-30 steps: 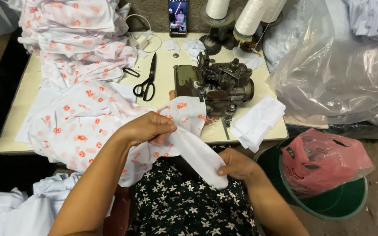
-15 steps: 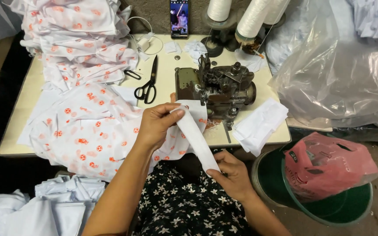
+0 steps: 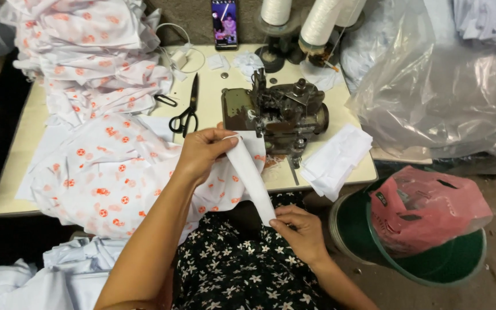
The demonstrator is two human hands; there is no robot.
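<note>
My left hand [image 3: 202, 152] pinches the upper end of a white fabric strip [image 3: 251, 175] just in front of the dark sewing machine [image 3: 279, 112]. My right hand [image 3: 299, 229] grips the strip's lower end above my lap, so the strip runs taut and slanted between both hands. Under my left hand lies a white garment with orange dots [image 3: 110, 172], draped over the table's front edge.
Black scissors [image 3: 186, 112] lie left of the machine. A pile of dotted garments [image 3: 87, 51] fills the back left; a phone [image 3: 224, 23] and thread cones [image 3: 322, 23] stand behind. Folded white pieces [image 3: 337, 158] lie right. A green bucket [image 3: 466, 267] holds a pink bag [image 3: 426, 206].
My left hand lifted the strip's upper end toward the sewing machine, while my right hand stayed near my lap, stretching the strip out straight.
</note>
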